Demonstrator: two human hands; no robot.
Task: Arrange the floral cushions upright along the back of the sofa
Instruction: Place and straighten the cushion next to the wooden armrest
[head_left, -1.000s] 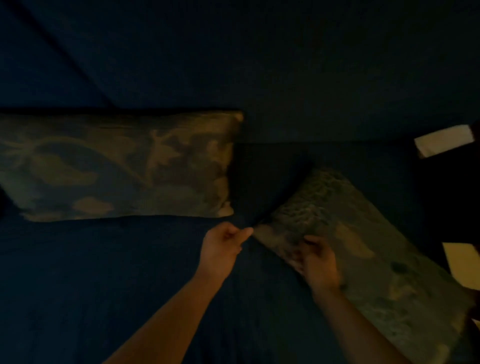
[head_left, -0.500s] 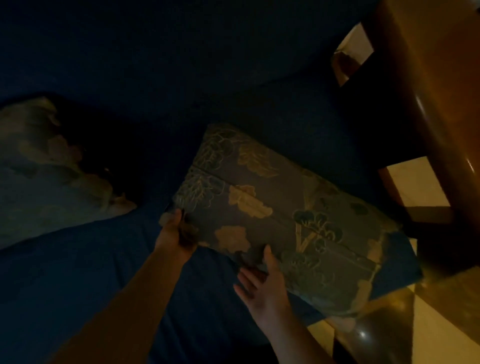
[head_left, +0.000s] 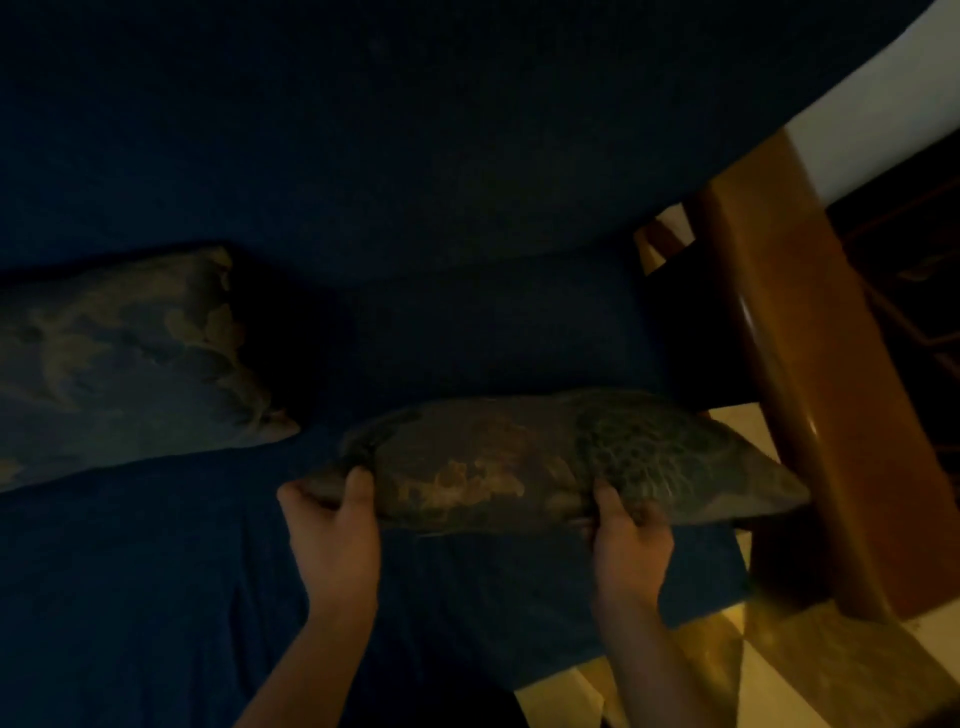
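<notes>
The scene is very dim. A floral cushion (head_left: 561, 462) with a gold and green pattern is held just above the dark blue sofa seat (head_left: 156, 571), its near edge toward me. My left hand (head_left: 332, 525) grips its left end and my right hand (head_left: 628, 535) grips its near edge further right. A second floral cushion (head_left: 124, 358) leans against the sofa back (head_left: 363, 130) at the left, apart from the held one.
A wooden armrest (head_left: 810, 395) runs along the sofa's right end, close to the held cushion's right corner. Pale floor tiles (head_left: 779, 691) show at the bottom right. A white surface (head_left: 883, 104) sits at the top right.
The cushion has been turned from lying tilted and face-up to level with its edge toward me. My right hand moved from open under it to gripping its near edge; the view shifted.
</notes>
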